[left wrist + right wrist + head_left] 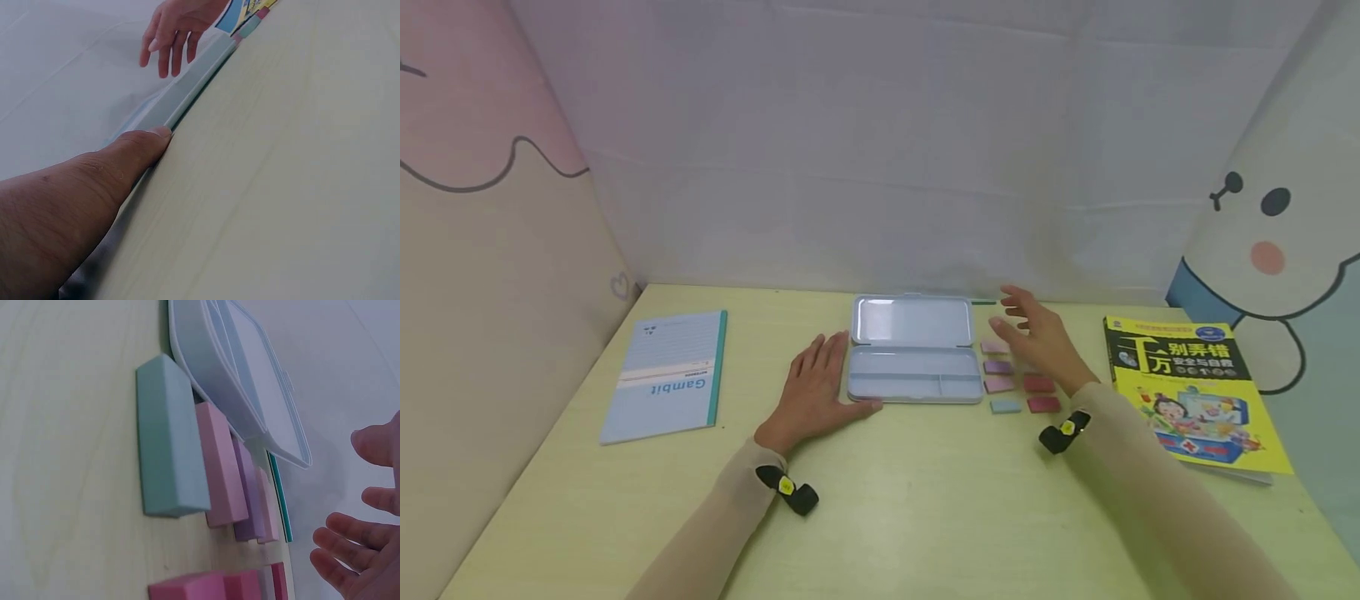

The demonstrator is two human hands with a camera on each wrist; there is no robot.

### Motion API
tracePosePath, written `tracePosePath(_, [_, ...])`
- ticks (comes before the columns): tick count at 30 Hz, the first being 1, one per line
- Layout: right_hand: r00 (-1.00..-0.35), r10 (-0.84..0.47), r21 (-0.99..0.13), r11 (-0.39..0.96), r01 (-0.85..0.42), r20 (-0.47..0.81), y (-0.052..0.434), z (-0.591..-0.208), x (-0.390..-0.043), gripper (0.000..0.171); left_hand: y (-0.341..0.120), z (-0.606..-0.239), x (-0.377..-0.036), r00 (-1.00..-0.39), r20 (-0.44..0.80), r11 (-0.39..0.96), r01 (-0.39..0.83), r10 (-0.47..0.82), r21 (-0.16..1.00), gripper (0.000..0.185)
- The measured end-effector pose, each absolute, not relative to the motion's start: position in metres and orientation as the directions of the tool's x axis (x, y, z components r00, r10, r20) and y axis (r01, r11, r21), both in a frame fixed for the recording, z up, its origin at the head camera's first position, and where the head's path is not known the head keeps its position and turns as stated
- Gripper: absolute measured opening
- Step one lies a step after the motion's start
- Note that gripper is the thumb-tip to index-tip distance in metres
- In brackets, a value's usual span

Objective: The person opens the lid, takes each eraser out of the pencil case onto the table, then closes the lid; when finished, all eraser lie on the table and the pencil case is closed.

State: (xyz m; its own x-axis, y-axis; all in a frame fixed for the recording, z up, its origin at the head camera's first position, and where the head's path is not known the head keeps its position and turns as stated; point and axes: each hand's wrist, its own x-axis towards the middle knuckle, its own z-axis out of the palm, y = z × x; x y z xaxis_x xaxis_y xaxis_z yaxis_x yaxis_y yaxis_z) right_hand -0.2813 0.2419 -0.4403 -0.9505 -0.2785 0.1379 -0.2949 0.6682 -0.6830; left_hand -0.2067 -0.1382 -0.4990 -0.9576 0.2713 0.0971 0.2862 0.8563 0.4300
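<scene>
A pale blue pencil case point(916, 364) lies open on the table, its lid point(913, 321) folded back toward the wall. My left hand point(816, 387) rests at the case's left side with fingers straight, the thumb touching the front edge. In the left wrist view that thumb point(147, 140) lies along the case's rim. To the right of the case stand several small eraser-like blocks: a light blue block point(169, 440), a purple block point(249, 490), pink ones and red ones point(1043, 405). My right hand point(1037, 337) hovers over their far end, fingers loosely spread and holding nothing.
A light blue notebook point(662, 379) lies on the left of the table. At the right lies a yellow and black book point(1195, 392) with something pale under it. A thin green strip point(280, 497) lies behind the blocks. A white cloth point(887, 150) hangs along the back edge.
</scene>
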Motion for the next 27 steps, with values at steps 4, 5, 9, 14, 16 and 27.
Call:
tracePosePath(4, [-0.936,-0.314,-0.687,0.645,-0.334,0.16,0.231,-0.444,-0.288,0.065,-0.138,-0.499,-0.206,-0.959,0.083,0.863,0.281,0.272,0.419,0.121])
tracePosePath(5, [-0.934,-0.32,-0.691,0.639,-0.338,0.161,0.228,-0.444,-0.29,0.065,-0.138,-0.498,-0.206,-0.959,0.081,0.864,0.281,0.272,0.417,0.12])
tracePosePath(9, [-0.926,-0.34,-0.692,0.629,-0.354,0.165,0.219,-0.446,-0.295,0.064,-0.138,-0.498,-0.206,-0.959,0.076,0.866,0.28,0.274,0.415,0.117])
tracePosePath(14, [-0.923,-0.358,-0.703,0.62,-0.348,0.142,0.21,-0.444,-0.3,0.066,-0.138,-0.497,-0.206,-0.958,0.075,0.867,0.283,0.277,0.411,0.113])
tracePosePath(16, [-0.921,-0.364,-0.707,0.614,-0.35,0.139,0.208,-0.444,-0.301,0.066,-0.138,-0.496,-0.205,-0.957,0.078,0.866,0.287,0.28,0.41,0.111])
tracePosePath(27, [-0.91,-0.379,-0.689,0.615,-0.384,0.168,0.202,-0.446,-0.309,0.06,-0.138,-0.496,-0.206,-0.958,0.073,0.87,0.284,0.279,0.404,0.108])
